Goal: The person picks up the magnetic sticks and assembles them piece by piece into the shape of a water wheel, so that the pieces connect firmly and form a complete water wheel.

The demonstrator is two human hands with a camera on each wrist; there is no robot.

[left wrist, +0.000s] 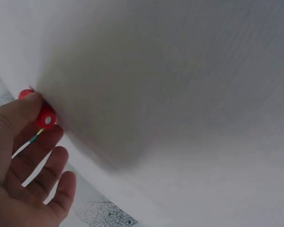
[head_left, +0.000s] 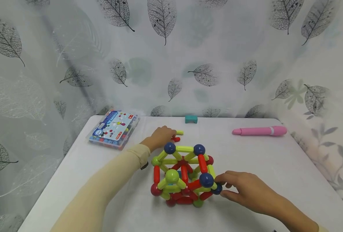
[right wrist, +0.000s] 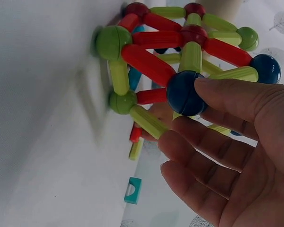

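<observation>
A frame of magnetic rods and balls (head_left: 184, 186) in red, yellow-green and dark blue stands on the white table, nearer the front. At its right corner my right hand (head_left: 245, 190) pinches a dark blue ball (right wrist: 183, 93) between thumb and fingers; the ball joins red and yellow-green rods. Behind the structure, my left hand (head_left: 161, 138) reaches across the table. Its thumb and index finger pinch a red magnetic rod (left wrist: 47, 117) with a silvery end, while the other fingers are spread. A yellow-green rod (head_left: 179, 132) lies just beyond the red one.
A clear plastic case (head_left: 113, 129) with a printed label and colourful pieces inside lies at the back left. At the back edge sits a small teal block (head_left: 191, 119). A pink pen-shaped object (head_left: 259, 130) lies at the back right. Leaf-patterned cloth (head_left: 171, 64) hangs behind.
</observation>
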